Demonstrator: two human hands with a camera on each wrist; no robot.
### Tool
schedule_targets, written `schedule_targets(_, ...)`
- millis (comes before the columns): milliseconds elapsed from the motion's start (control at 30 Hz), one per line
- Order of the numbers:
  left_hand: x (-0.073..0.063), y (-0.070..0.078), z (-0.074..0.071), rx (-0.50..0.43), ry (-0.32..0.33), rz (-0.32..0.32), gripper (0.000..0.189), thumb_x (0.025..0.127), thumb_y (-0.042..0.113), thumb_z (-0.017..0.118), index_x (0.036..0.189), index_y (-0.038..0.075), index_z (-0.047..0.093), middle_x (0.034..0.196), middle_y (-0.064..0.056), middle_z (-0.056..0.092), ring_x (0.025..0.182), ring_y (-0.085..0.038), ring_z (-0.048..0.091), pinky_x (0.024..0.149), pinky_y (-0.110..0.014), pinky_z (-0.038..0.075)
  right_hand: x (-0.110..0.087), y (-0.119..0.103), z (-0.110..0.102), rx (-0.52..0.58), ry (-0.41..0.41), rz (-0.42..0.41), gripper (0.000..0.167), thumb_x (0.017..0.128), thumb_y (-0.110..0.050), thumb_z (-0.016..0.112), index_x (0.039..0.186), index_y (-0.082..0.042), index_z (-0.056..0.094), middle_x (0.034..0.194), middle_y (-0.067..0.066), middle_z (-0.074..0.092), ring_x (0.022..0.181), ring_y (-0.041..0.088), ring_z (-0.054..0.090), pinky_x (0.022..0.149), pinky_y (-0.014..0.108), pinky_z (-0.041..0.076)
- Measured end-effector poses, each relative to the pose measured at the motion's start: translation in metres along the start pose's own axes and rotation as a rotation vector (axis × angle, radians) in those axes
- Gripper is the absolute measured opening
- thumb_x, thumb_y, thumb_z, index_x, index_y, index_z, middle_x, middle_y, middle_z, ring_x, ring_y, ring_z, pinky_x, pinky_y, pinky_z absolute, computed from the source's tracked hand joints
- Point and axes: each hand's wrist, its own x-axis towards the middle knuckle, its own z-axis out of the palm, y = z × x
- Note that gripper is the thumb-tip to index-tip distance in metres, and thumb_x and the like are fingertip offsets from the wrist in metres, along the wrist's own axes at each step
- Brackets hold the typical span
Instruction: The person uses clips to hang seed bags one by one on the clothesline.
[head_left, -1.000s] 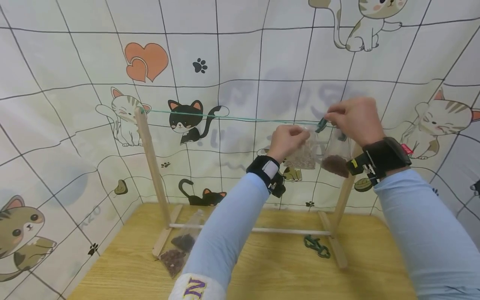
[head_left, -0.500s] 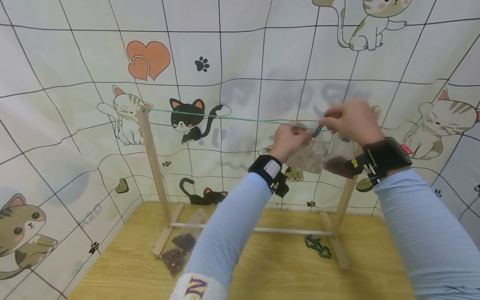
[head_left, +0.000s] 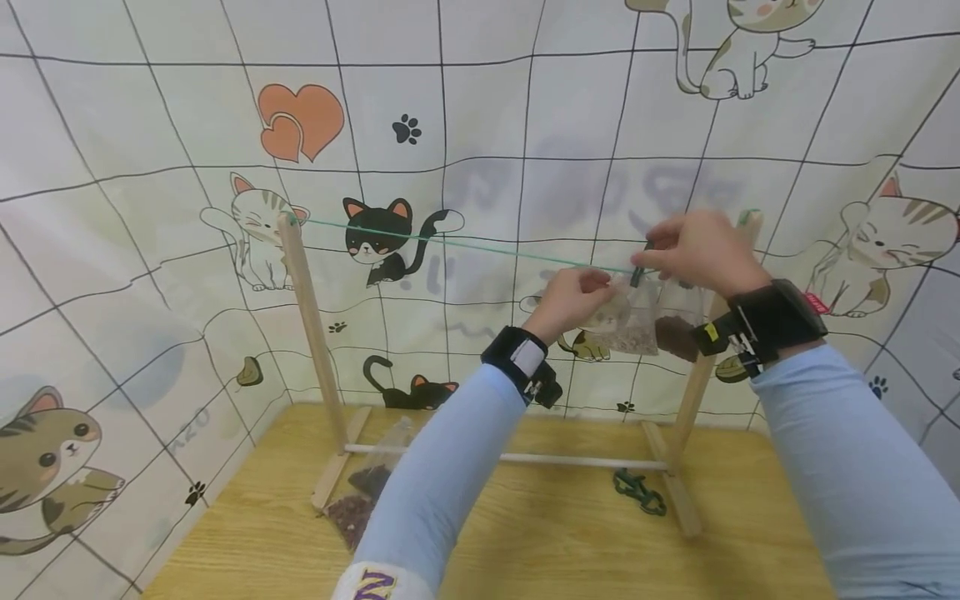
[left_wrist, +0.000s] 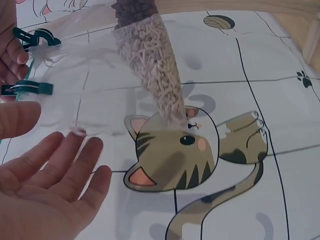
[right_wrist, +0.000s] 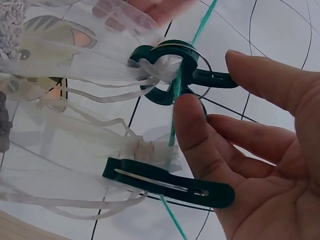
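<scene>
A green string point(head_left: 480, 248) runs between two wooden posts, with two sheer drawstring bags at its right end. One bag point(head_left: 632, 337) holds pale pellets; the other point(head_left: 678, 333) has dark brown contents. My right hand point(head_left: 697, 250) pinches the handles of a dark green clip point(right_wrist: 170, 70), which sits over the string and the pale bag's gathered neck. A second green clip point(right_wrist: 167, 182) fastens the brown bag beside it. Left of the pale bag is my left hand point(left_wrist: 50, 185), fingers loosely extended and thumb apart from them, with no grip on the bag visible.
The wooden stand point(head_left: 311, 333) has a white crossbar point(head_left: 585, 461) low between its feet. Several green clips point(head_left: 639, 492) lie by the right foot. Two more filled bags point(head_left: 351, 517) lie at the left foot, partly behind my left sleeve. A cat-print sheet point(head_left: 480, 108) hangs behind.
My left hand has dropped slightly and drawn left, away from the pale bag's neck. The string's right part and both bags have come lower and shifted right; the right hand stays at the clip.
</scene>
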Motion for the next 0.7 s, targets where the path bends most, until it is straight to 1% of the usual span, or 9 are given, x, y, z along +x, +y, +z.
schedule_targets(100, -0.012, -0.007, -0.007, 0.039, -0.020, 0.005, 0.041, 0.106, 0.025, 0.060, 0.142, 0.005, 0.059, 0.139, -0.010, 0.065, 0.128, -0.023, 0.060, 0.102, -0.033, 0.052, -0.003, -0.001, 0.001, -0.036, -0.006, -0.035, 0.055, 0.099, -0.033, 0.069, 0.134, 0.010, 0.061, 0.118, 0.032, 0.069, 0.084, 0.035, 0.074, 0.068, 0.041, 0.058)
schedule_targets(267, -0.038, -0.019, -0.024, 0.142, -0.017, 0.051, 0.040, 0.106, 0.023, 0.060, 0.143, 0.009, 0.060, 0.140, -0.009, 0.064, 0.126, -0.022, 0.062, 0.104, -0.033, 0.050, -0.014, -0.001, 0.002, -0.082, 0.006, -0.093, 0.053, 0.103, -0.033, 0.062, 0.137, 0.008, 0.059, 0.127, 0.033, 0.065, 0.103, 0.047, 0.069, 0.086, 0.062, 0.054)
schedule_targets(333, -0.050, -0.024, -0.031, 0.181, -0.007, 0.073, 0.040, 0.106, 0.022, 0.059, 0.143, 0.010, 0.059, 0.141, -0.009, 0.064, 0.125, -0.022, 0.062, 0.105, -0.033, 0.050, -0.021, -0.002, 0.004, -0.065, 0.032, -0.112, 0.050, 0.104, -0.032, 0.061, 0.137, 0.006, 0.060, 0.129, 0.032, 0.065, 0.109, 0.049, 0.067, 0.090, 0.065, 0.052)
schedule_targets(433, -0.071, -0.031, -0.042, 0.225, 0.011, 0.100, 0.042, 0.105, 0.022, 0.059, 0.145, 0.009, 0.057, 0.142, -0.010, 0.063, 0.126, -0.023, 0.061, 0.106, -0.036, 0.050, -0.035, -0.002, 0.011, 0.002, 0.110, -0.159, 0.043, 0.104, -0.024, 0.063, 0.134, 0.006, 0.062, 0.123, 0.032, 0.068, 0.106, 0.050, 0.068, 0.096, 0.067, 0.048)
schedule_targets(500, -0.086, -0.036, -0.048, 0.248, 0.026, 0.117, 0.044, 0.105, 0.022, 0.059, 0.146, 0.007, 0.055, 0.143, -0.012, 0.062, 0.129, -0.025, 0.059, 0.107, -0.039, 0.049, -0.046, -0.001, 0.019, 0.032, 0.193, -0.219, 0.036, 0.102, -0.017, 0.065, 0.130, 0.006, 0.066, 0.116, 0.029, 0.071, 0.101, 0.046, 0.070, 0.095, 0.062, 0.051)
schedule_targets(567, -0.103, -0.042, -0.054, 0.265, 0.047, 0.129, 0.046, 0.105, 0.022, 0.059, 0.147, 0.005, 0.054, 0.144, -0.012, 0.060, 0.131, -0.027, 0.057, 0.108, -0.043, 0.049, -0.057, 0.003, 0.030, 0.053, 0.283, -0.277, 0.032, 0.099, -0.011, 0.069, 0.126, 0.005, 0.068, 0.113, 0.027, 0.073, 0.095, 0.043, 0.072, 0.093, 0.042, 0.057)
schedule_targets(600, -0.112, -0.046, -0.056, 0.277, 0.061, 0.135, 0.046, 0.105, 0.022, 0.059, 0.147, 0.004, 0.054, 0.144, -0.013, 0.060, 0.131, -0.028, 0.057, 0.108, -0.044, 0.048, -0.063, 0.005, 0.036, 0.055, 0.328, -0.302, 0.031, 0.097, -0.008, 0.070, 0.125, 0.004, 0.070, 0.112, 0.025, 0.073, 0.092, 0.041, 0.073, 0.088, 0.030, 0.058)
schedule_targets(633, -0.120, -0.050, -0.058, 0.289, 0.079, 0.139, 0.047, 0.104, 0.022, 0.060, 0.147, 0.003, 0.054, 0.144, -0.014, 0.060, 0.132, -0.029, 0.056, 0.109, -0.045, 0.047, -0.069, 0.007, 0.044, 0.052, 0.375, -0.323, 0.030, 0.095, -0.006, 0.072, 0.124, 0.003, 0.071, 0.113, 0.023, 0.074, 0.090, 0.038, 0.073, 0.076, 0.021, 0.058)
schedule_targets(700, -0.137, -0.059, -0.062, 0.319, 0.122, 0.150, 0.047, 0.104, 0.020, 0.061, 0.146, 0.002, 0.054, 0.145, -0.015, 0.059, 0.133, -0.031, 0.055, 0.110, -0.048, 0.046, -0.081, 0.012, 0.061, 0.065, 0.465, -0.340, 0.032, 0.093, -0.003, 0.073, 0.125, -0.001, 0.072, 0.115, 0.019, 0.074, 0.089, 0.031, 0.072, 0.074, 0.005, 0.047)
